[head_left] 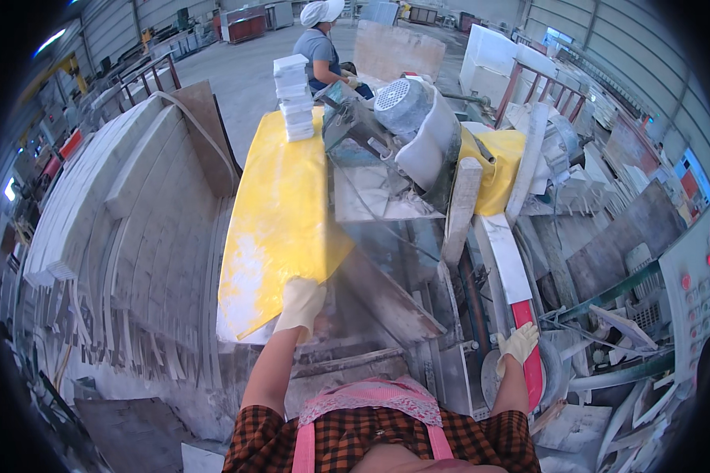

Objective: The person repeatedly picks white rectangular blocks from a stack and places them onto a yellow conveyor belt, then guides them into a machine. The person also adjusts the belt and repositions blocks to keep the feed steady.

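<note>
My left hand (301, 306), in a pale glove, rests against the near right edge of a yellow sheet (280, 197) draped over a bench. Its fingers are curled and closed; whatever is in them, if anything, is hidden. My right hand (519, 345), also gloved, lies with its fingers stretched out over a red strip (533, 378) on a narrow belt or rail. Directly beyond that hand, a long white stone strip (505, 260) lies on the same track. A stack of white stone pieces (293, 98) stands at the far end of the yellow sheet.
A dusty motor (402, 98) sits on machinery ahead. Long stone slabs (126, 181) lean in rows at left. A control panel (693, 292) with buttons is at far right, above stone offcuts (576, 426). A co-worker (320, 51) in a white hat sits beyond the bench.
</note>
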### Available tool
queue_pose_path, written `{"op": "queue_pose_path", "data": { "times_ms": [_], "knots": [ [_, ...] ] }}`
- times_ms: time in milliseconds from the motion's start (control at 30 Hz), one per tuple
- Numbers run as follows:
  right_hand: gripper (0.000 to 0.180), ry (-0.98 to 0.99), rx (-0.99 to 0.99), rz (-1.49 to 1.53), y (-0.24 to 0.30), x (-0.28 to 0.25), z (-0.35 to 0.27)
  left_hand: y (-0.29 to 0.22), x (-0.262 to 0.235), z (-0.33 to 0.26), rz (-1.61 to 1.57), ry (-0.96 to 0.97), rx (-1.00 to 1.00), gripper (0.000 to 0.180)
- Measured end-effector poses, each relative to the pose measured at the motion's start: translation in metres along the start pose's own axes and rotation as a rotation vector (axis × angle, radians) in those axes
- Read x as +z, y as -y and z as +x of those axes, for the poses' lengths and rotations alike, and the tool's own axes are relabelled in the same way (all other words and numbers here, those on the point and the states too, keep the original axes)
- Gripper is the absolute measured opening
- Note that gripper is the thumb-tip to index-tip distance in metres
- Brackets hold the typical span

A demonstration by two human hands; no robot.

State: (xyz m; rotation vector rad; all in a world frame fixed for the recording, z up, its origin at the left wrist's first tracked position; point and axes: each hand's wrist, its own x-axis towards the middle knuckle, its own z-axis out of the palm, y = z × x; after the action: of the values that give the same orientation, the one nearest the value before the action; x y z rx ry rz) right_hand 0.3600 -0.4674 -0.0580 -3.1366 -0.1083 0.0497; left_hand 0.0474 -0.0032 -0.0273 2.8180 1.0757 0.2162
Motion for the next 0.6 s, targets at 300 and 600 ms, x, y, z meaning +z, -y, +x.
{"op": "queue_pose_path", "data": {
  "times_ms": [300,600],
  "knots": [
    [0.112,-0.036,-0.051,-0.058,-0.022,0.012,0.005,-0.005,-0.009,0.002,-0.028,0.06,-0.005,0.043],
    [0.109,-0.012,0.004,-0.203,-0.014,0.01,0.011,-0.009,-0.005,0.002,0.143,0.098,0.008,0.019]
  ]
}}
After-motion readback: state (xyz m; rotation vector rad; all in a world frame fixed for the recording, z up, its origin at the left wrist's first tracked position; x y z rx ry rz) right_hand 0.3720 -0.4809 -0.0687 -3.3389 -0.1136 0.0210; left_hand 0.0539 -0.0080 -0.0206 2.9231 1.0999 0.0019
